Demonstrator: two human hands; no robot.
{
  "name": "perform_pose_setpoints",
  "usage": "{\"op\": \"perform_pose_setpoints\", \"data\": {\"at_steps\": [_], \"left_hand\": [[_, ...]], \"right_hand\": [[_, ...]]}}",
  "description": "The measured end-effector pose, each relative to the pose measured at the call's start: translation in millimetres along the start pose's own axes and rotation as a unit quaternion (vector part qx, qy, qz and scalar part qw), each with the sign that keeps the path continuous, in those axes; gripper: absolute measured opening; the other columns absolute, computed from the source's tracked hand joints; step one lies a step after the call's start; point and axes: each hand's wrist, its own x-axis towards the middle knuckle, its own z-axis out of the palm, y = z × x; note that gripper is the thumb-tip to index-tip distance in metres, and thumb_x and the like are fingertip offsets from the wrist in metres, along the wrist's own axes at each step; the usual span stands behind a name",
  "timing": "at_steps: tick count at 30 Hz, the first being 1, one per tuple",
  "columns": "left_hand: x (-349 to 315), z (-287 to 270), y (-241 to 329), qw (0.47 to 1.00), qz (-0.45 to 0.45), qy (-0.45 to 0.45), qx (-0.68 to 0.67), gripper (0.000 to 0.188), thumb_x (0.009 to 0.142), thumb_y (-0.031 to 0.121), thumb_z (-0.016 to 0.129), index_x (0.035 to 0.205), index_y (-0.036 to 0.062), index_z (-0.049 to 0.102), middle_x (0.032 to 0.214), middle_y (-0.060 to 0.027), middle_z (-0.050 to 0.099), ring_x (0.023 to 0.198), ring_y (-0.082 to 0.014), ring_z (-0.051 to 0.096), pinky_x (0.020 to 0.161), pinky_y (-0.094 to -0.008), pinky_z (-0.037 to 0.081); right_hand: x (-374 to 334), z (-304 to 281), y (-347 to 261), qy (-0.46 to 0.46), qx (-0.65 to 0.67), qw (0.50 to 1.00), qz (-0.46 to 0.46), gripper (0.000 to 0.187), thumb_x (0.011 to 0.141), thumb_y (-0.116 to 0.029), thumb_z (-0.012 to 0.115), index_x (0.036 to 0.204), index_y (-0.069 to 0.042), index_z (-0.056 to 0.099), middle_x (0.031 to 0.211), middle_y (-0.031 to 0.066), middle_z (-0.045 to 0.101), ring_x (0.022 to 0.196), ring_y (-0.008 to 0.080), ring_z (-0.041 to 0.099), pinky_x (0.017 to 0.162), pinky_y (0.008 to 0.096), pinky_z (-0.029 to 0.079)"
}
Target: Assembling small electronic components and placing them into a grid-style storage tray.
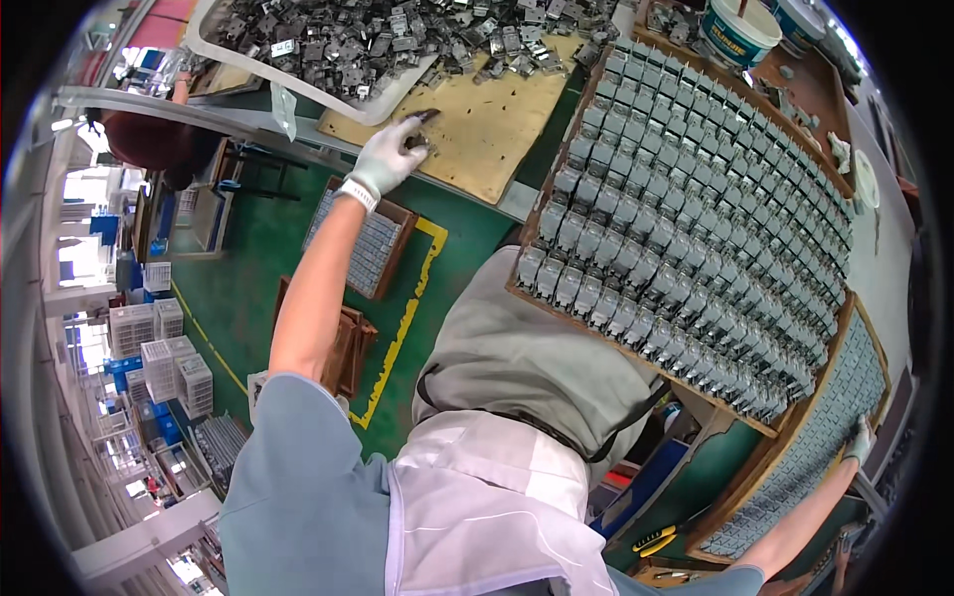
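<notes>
My left hand (384, 159), in a whitish glove with darkened fingertips, is over the tan board (487, 139) at the bench edge. Its fingers are curled together; anything small between them is too unclear to name. Just beyond lie loose metal parts (393, 50), heaped in a pale plastic tub (383, 104) and spilling onto the board. Far to the right, my gloved right hand (861, 442) closes on the rim of a wooden tray (795, 497) filled with rows of small grey parts. Between my hands, a larger tray (686, 228) holds upright metal parts in dense rows.
White buckets (740, 35) and a brown wooden tray (810, 99) stand at the far right. Below the bench, another filled tray (363, 238) rests near a yellow floor line. Yellow-handled pliers (656, 541) lie at lower right. Another person (149, 139) is at far left.
</notes>
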Motion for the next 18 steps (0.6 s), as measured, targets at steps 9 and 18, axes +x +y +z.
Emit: {"op": "perform_pose_setpoints", "data": {"at_steps": [9, 18], "left_hand": [[24, 23, 17, 0.989, 0.037, 0.037, 0.140, 0.051, 0.078, 0.026, 0.067, 0.126, 0.0133, 0.056, 0.122, -0.0122, 0.059, 0.105, -0.0342, 0.060, 0.090, -0.0443, 0.049], [17, 3, 37, 0.973, 0.003, -0.097, -0.208, 0.048, 0.081, 0.012, 0.059, 0.129, 0.0041, 0.055, 0.120, -0.0128, 0.065, 0.106, -0.0296, 0.064, 0.090, -0.0385, 0.051]], "right_hand": [[-100, -89, -29, 0.096, -0.009, 0.993, 0.061, 0.025, 0.089, -0.028, 0.072, 0.107, -0.012, 0.071, 0.091, -0.0040, 0.068, 0.072, 0.0066, 0.058, 0.061, 0.0213, 0.046], [-268, 118, -132, 0.021, 0.056, 0.982, -0.180, 0.035, 0.093, -0.016, 0.065, 0.123, 0.002, 0.060, 0.118, 0.0089, 0.064, 0.107, 0.0167, 0.060, 0.090, 0.0305, 0.049]]}}
